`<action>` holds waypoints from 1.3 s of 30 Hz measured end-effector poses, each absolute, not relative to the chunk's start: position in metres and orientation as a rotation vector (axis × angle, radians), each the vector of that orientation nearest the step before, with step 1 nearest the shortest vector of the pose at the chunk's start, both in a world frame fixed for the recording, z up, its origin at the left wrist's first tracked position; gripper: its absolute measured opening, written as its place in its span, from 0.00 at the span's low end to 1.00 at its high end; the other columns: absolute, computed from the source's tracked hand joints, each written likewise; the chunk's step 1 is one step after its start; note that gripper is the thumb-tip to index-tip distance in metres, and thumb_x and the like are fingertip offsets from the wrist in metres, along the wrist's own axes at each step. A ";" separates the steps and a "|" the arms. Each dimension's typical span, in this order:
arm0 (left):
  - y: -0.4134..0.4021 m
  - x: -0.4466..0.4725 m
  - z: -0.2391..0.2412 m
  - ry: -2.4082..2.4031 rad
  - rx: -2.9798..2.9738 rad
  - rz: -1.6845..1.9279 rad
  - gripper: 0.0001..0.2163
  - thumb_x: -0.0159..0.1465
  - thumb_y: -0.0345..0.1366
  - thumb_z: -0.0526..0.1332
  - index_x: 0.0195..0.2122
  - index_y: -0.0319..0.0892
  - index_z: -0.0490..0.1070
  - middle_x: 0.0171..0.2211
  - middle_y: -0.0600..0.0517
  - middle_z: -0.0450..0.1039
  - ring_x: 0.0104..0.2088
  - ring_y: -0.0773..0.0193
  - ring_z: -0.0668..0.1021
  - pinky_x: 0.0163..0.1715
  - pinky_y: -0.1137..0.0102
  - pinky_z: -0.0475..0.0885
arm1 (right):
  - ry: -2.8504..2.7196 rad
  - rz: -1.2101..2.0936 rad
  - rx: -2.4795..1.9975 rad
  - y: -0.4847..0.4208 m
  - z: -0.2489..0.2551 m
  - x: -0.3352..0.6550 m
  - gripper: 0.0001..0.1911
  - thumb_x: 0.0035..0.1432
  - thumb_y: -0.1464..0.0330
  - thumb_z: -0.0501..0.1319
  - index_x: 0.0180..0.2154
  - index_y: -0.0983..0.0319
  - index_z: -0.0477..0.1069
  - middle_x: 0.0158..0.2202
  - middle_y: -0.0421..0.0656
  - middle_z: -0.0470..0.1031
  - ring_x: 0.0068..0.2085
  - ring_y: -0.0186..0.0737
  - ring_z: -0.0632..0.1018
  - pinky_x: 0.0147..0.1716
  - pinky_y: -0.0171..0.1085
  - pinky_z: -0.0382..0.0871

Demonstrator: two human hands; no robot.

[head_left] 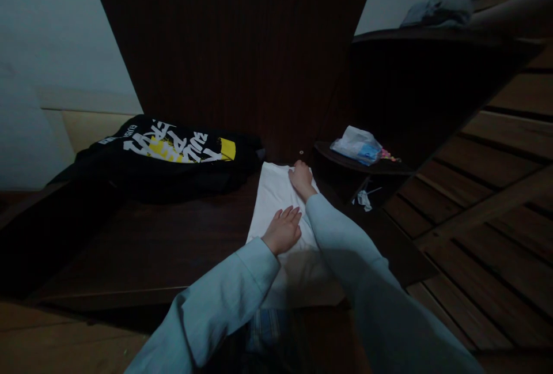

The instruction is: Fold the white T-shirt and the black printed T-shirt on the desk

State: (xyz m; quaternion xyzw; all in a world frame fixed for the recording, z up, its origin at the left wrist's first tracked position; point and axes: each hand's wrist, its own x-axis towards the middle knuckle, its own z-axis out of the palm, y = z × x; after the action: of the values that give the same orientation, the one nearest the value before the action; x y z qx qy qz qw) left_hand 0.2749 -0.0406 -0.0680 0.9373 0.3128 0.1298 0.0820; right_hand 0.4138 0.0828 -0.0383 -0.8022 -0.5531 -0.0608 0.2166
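A white cloth (pixel 271 188), folded into a long strip, lies over a dark wooden surface and runs toward my body; what kind of garment it is cannot be made out. My left hand (pixel 284 230) rests flat on its middle, fingers stretched out. Farther away, my right hand (pixel 302 180) is at the cloth's far right edge with its fingers bent and closed on the fabric. The fingertips of that hand are partly hidden. Faint creases run across the cloth beside my right sleeve.
A black garment (pixel 173 146) with white and yellow lettering lies at the left. Behind stands a dark wooden panel (pixel 242 45). On a small corner shelf (pixel 328 154) at the right sits a white-and-blue plastic packet (pixel 358 144). Wooden slats (pixel 488 149) fill the far right.
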 end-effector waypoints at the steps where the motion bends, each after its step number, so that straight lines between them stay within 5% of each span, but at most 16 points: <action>1: -0.041 0.275 -0.068 0.935 2.797 0.373 0.20 0.62 0.33 0.45 0.56 0.34 0.57 0.59 0.44 0.55 0.59 0.57 0.57 0.56 0.58 0.54 | -1.608 -0.192 -2.213 0.078 -0.044 0.416 0.19 0.55 0.68 0.52 0.48 0.69 0.64 0.47 0.55 0.69 0.48 0.48 0.69 0.44 0.41 0.62; 8: -0.040 0.275 -0.069 0.937 2.791 0.365 0.21 0.63 0.33 0.44 0.56 0.34 0.57 0.60 0.44 0.54 0.60 0.57 0.57 0.57 0.58 0.53 | -1.646 0.053 -2.371 0.079 -0.070 0.416 0.28 0.59 0.53 0.42 0.57 0.58 0.55 0.61 0.50 0.51 0.61 0.53 0.50 0.55 0.54 0.41; 12: -0.040 0.275 -0.068 0.940 2.792 0.365 0.21 0.63 0.33 0.45 0.56 0.35 0.57 0.60 0.45 0.54 0.60 0.57 0.56 0.56 0.58 0.54 | -1.686 0.185 -2.388 0.084 -0.068 0.426 0.33 0.57 0.47 0.38 0.59 0.54 0.50 0.63 0.49 0.47 0.62 0.53 0.48 0.55 0.55 0.40; 20: -0.041 0.273 -0.066 0.934 2.804 0.364 0.20 0.62 0.32 0.45 0.56 0.35 0.57 0.59 0.45 0.55 0.60 0.57 0.57 0.56 0.58 0.55 | -1.870 0.122 -2.266 0.081 -0.066 0.451 0.25 0.63 0.61 0.36 0.57 0.60 0.57 0.61 0.45 0.53 0.60 0.40 0.54 0.57 0.40 0.46; 29: -0.041 0.274 -0.069 0.935 2.826 0.371 0.20 0.62 0.33 0.45 0.56 0.36 0.57 0.59 0.45 0.55 0.59 0.58 0.57 0.56 0.59 0.55 | -1.655 0.164 -2.498 0.086 -0.064 0.449 0.36 0.58 0.51 0.40 0.60 0.68 0.46 0.63 0.55 0.43 0.62 0.48 0.47 0.57 0.44 0.41; 34: -0.042 0.274 -0.069 0.938 2.824 0.392 0.20 0.63 0.33 0.44 0.56 0.36 0.57 0.59 0.45 0.55 0.59 0.58 0.57 0.56 0.59 0.55 | -1.605 0.111 -2.456 0.083 -0.063 0.451 0.37 0.56 0.51 0.45 0.59 0.69 0.50 0.61 0.58 0.47 0.61 0.51 0.51 0.55 0.46 0.45; 39: -0.041 0.274 -0.068 0.942 2.814 0.371 0.20 0.62 0.33 0.45 0.56 0.36 0.57 0.59 0.45 0.55 0.59 0.58 0.57 0.55 0.59 0.55 | -1.797 -0.249 -2.060 0.073 -0.060 0.445 0.24 0.57 0.67 0.49 0.55 0.68 0.59 0.58 0.52 0.59 0.57 0.45 0.58 0.54 0.43 0.49</action>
State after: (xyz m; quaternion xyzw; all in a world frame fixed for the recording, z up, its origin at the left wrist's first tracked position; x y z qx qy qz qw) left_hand 0.2741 -0.0414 -0.0680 0.9383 0.3141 0.1236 0.0753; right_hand 0.4455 0.0725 -0.0603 -0.7358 -0.6417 -0.0888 0.1972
